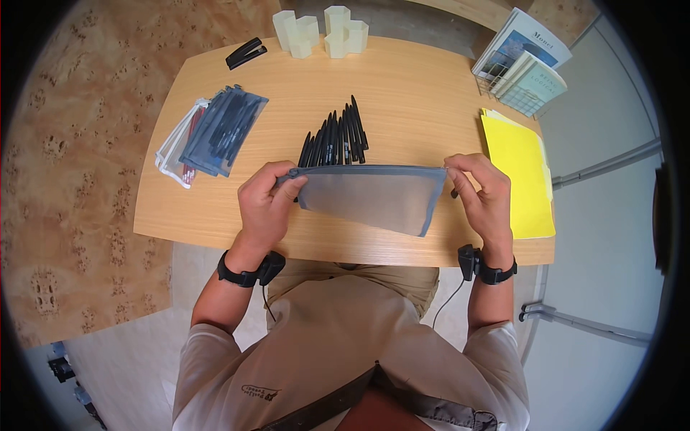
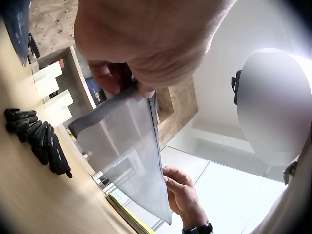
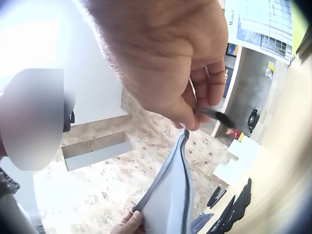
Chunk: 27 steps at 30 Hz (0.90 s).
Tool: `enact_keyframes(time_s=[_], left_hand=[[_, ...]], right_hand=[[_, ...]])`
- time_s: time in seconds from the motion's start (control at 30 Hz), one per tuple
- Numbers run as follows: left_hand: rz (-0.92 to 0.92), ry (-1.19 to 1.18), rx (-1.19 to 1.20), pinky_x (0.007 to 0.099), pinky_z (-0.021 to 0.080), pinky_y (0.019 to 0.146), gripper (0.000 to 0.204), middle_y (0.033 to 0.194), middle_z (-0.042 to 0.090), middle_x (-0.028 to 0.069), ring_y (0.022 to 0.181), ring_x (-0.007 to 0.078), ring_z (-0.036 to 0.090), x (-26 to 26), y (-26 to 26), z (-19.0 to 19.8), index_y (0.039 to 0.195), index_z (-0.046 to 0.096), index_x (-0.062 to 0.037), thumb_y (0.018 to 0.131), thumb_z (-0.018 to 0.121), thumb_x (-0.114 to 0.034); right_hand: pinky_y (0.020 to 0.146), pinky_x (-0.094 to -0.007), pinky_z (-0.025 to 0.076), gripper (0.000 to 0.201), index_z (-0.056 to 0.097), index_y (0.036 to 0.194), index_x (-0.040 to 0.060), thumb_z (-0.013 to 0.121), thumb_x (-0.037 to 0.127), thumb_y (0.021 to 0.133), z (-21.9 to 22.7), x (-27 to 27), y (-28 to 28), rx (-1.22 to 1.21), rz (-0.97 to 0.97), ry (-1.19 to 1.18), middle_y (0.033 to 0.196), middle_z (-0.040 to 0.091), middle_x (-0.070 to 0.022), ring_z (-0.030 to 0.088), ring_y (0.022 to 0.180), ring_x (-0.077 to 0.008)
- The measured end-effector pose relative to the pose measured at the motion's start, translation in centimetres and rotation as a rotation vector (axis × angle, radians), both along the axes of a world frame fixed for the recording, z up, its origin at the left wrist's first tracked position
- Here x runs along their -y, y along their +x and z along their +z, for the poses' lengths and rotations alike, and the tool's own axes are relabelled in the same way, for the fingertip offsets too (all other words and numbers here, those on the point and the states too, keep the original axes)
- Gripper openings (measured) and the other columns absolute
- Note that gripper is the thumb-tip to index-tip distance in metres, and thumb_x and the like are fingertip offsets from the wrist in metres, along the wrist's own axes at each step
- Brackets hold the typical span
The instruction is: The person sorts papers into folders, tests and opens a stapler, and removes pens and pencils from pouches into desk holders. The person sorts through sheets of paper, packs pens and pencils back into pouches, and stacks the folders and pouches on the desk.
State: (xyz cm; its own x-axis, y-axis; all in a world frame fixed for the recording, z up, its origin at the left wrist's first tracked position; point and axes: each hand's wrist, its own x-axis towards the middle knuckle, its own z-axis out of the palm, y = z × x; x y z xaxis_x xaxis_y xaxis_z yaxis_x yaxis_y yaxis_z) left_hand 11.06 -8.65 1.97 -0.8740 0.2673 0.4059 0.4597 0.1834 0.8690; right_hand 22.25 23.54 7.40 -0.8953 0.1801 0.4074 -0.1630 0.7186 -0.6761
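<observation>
A see-through grey zip pouch is stretched between both hands above the table's near part. My left hand pinches its left end by the zip. At the opposite top corner, the thumb and fingers of my right hand pinch the pouch. In the right wrist view, two dark top edges of the pouch run apart from that corner. A small dark narrow piece sticks out from the right fingers; I cannot tell what it is. Just beyond the pouch, several black pens lie in a row, their near ends partly hidden.
Several filled pouches, grey and white, are stacked at the left. A black stapler and cream hexagonal holders stand at the back. Books in a wire rack occupy the back right, with yellow folders along the right edge.
</observation>
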Motion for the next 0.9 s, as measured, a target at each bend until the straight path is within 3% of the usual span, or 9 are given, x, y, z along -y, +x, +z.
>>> enact_keyframes(time_s=[0.13, 0.23, 0.33, 0.4, 0.43, 0.73, 0.8, 0.83, 0.9], left_hand=[[-0.047, 0.101, 0.018, 0.0254, 0.051, 0.065, 0.014, 0.087, 0.069, 0.0100, 0.074, 0.0129, 0.063, -0.7, 0.9, 0.0, 0.101, 0.069, 0.0025, 0.089, 0.076, 0.000], [-0.072, 0.035, -0.169, 0.0266, 0.053, 0.067, 0.015, 0.092, 0.071, 0.0122, 0.075, 0.0159, 0.066, -1.0, 1.1, 0.3, 0.101, 0.070, 0.0021, 0.087, 0.074, 0.004], [-0.056, 0.017, -0.211, 0.0271, 0.053, 0.066, 0.015, 0.093, 0.072, 0.0129, 0.075, 0.0176, 0.066, -1.0, 1.1, 0.0, 0.101, 0.070, 0.0016, 0.086, 0.074, 0.005], [-0.013, -0.030, -0.174, 0.0268, 0.052, 0.066, 0.016, 0.091, 0.072, 0.0125, 0.073, 0.0177, 0.066, -1.0, 1.2, 0.0, 0.101, 0.070, 0.0017, 0.086, 0.074, 0.005], [-0.015, -0.030, -0.172, 0.0268, 0.052, 0.066, 0.016, 0.091, 0.072, 0.0125, 0.073, 0.0177, 0.066, -1.0, 1.2, -0.1, 0.101, 0.070, 0.0017, 0.086, 0.074, 0.005], [0.010, 0.042, 0.026, 0.0230, 0.046, 0.058, 0.010, 0.082, 0.067, 0.0045, 0.069, 0.0060, 0.057, -1.8, 1.0, -0.8, 0.099, 0.068, 0.0034, 0.093, 0.074, -0.003], [0.049, 0.022, 0.054, 0.0220, 0.044, 0.057, 0.012, 0.078, 0.066, 0.0030, 0.067, 0.0057, 0.055, -1.9, 0.8, -0.7, 0.099, 0.068, 0.0028, 0.093, 0.074, -0.006], [0.049, 0.020, 0.052, 0.0220, 0.044, 0.057, 0.012, 0.078, 0.066, 0.0030, 0.067, 0.0057, 0.055, -2.1, 0.8, -0.6, 0.099, 0.068, 0.0028, 0.093, 0.074, -0.006], [0.081, 0.078, 0.081, 0.0220, 0.043, 0.057, 0.013, 0.075, 0.065, 0.0017, 0.066, 0.0054, 0.054, -2.5, 0.7, -0.5, 0.098, 0.068, 0.0023, 0.093, 0.075, -0.007]], right_hand=[[0.075, -0.0307, 0.054, 0.018, 0.072, 0.107, 0.0016, 0.069, -0.003, 0.089, -0.4, 0.3, -0.7, -0.103, -0.038, -0.029, 0.095, 0.071, -0.0110, 0.068, 0.085, -0.0234], [0.079, -0.0321, 0.054, 0.022, 0.071, 0.109, 0.0012, 0.067, -0.004, 0.088, -0.3, 0.3, -0.8, -0.170, -0.060, 0.032, 0.103, 0.071, -0.0129, 0.068, 0.091, -0.0246], [0.081, -0.0327, 0.053, 0.023, 0.071, 0.108, 0.0003, 0.066, -0.005, 0.086, -0.5, -0.4, -0.3, -0.052, 0.095, -0.078, 0.108, 0.070, -0.0130, 0.067, 0.095, -0.0244], [0.080, -0.0309, 0.052, 0.024, 0.071, 0.107, 0.0001, 0.068, -0.005, 0.083, -0.7, -0.6, -0.2, -0.049, 0.312, -0.163, 0.109, 0.070, -0.0116, 0.066, 0.094, -0.0220], [0.080, -0.0309, 0.052, 0.024, 0.071, 0.107, 0.0001, 0.068, -0.005, 0.083, -0.7, -0.5, -0.1, -0.048, 0.310, -0.164, 0.109, 0.070, -0.0116, 0.066, 0.094, -0.0220], [0.071, -0.0260, 0.047, 0.030, 0.073, 0.106, 0.0045, 0.085, 0.005, 0.078, -1.5, -0.7, 0.5, 0.311, 0.391, -0.382, 0.096, 0.068, -0.0051, 0.059, 0.084, -0.0123], [0.071, -0.0235, 0.045, 0.030, 0.072, 0.107, 0.0049, 0.085, 0.004, 0.080, -2.1, -1.1, 0.7, 0.564, 0.460, -0.532, 0.093, 0.068, -0.0014, 0.058, 0.082, -0.0087], [0.071, -0.0235, 0.045, 0.030, 0.072, 0.107, 0.0049, 0.085, 0.004, 0.080, -2.5, -1.1, 0.7, 0.562, 0.460, -0.533, 0.093, 0.068, -0.0014, 0.058, 0.082, -0.0087], [0.074, -0.0219, 0.046, 0.030, 0.070, 0.108, 0.0031, 0.085, 0.005, 0.082, -3.2, -0.9, 0.7, 0.664, 0.528, -0.827, 0.093, 0.068, 0.0012, 0.059, 0.082, -0.0067]])
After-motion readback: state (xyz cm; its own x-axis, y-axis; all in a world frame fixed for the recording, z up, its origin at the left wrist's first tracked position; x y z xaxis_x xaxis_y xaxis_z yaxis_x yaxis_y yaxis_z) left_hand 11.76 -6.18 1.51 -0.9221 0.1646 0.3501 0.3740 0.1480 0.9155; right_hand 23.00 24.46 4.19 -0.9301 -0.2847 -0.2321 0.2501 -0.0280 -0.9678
